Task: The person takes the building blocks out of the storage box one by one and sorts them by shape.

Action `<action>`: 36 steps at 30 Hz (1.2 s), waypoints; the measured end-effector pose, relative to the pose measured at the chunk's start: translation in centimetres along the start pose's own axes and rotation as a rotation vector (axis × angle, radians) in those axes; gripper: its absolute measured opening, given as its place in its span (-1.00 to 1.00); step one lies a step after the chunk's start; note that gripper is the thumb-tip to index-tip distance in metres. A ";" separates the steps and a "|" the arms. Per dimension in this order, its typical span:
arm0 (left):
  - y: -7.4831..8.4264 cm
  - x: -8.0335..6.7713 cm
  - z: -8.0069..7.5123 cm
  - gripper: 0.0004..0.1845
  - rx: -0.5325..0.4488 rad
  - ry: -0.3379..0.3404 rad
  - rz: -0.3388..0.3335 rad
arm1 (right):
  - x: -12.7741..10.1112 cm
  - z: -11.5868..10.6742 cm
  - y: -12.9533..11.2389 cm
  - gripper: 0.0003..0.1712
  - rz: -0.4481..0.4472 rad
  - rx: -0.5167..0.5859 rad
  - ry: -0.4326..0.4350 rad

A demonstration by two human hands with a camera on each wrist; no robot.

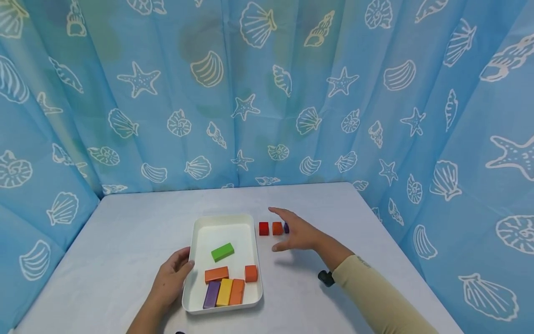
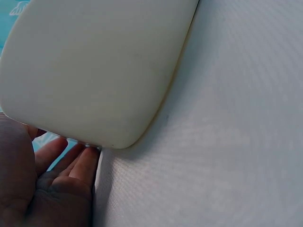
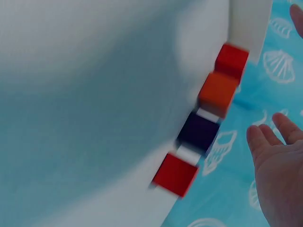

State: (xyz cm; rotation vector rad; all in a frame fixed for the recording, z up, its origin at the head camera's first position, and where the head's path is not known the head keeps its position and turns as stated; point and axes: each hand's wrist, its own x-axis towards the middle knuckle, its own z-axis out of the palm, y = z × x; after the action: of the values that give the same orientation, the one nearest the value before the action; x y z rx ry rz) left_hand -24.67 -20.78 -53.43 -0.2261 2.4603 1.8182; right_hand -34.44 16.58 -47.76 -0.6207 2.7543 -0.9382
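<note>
A white tray (image 1: 227,225) lies on the table with several wooden blocks in it. My left hand (image 1: 170,277) holds the tray's left rim, the thumb on the edge; in the left wrist view its fingers lie against the tray's side. My right hand (image 1: 301,232) is spread, thumb apart from the fingers, over a row of cubes right of the tray. That row holds a red cube (image 1: 263,228), an orange cube (image 1: 277,228), a purple cube (image 3: 199,132) and another red cube (image 3: 175,174). In the head view the right hand hides the last red one.
Inside the tray are a green block (image 1: 223,252), an orange block (image 1: 216,274) lying crosswise, purple (image 1: 211,294), yellow (image 1: 224,292) and orange (image 1: 237,292) blocks side by side, and an orange-red cube (image 1: 251,273). A blue shell-print curtain (image 1: 233,116) surrounds the white table (image 1: 137,222).
</note>
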 end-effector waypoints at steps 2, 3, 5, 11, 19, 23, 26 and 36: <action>0.0 0.0 0.0 -0.40 -0.001 -0.003 -0.002 | -0.1 0.3 -0.8 0.33 -0.031 0.006 -0.030; 0.0 0.0 0.0 -0.40 0.001 -0.005 -0.002 | -0.2 0.4 -1.3 0.32 -0.045 0.012 -0.043; 0.0 0.0 -0.1 -0.40 0.000 -0.006 -0.003 | -0.3 0.7 -2.1 0.30 -0.074 0.027 -0.067; -0.1 0.0 -0.1 -0.41 0.008 -0.001 0.001 | -0.7 2.0 -4.1 0.24 -0.129 0.038 -0.142; 0.0 -0.2 -0.1 -0.41 0.013 0.006 0.013 | -1.0 3.4 -5.3 0.05 -0.178 -0.019 -0.229; -0.1 -0.1 0.0 -0.41 0.012 0.005 0.010 | -1.1 4.1 -5.5 -0.07 -0.200 -0.081 -0.280; -0.1 0.0 0.0 -0.41 0.003 0.003 0.001 | -1.2 4.6 -5.5 -0.19 -0.231 -0.136 -0.309; 0.2 -0.2 -0.1 -0.40 0.004 0.002 0.002 | -0.8 4.6 -6.8 -0.47 -0.353 -0.322 -0.359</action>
State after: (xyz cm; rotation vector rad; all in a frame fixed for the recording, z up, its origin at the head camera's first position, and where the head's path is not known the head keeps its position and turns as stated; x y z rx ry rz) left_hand -24.54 -20.80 -53.23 -0.2254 2.4664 1.8145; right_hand -30.12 9.57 -47.16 -1.2261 2.5235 -0.3774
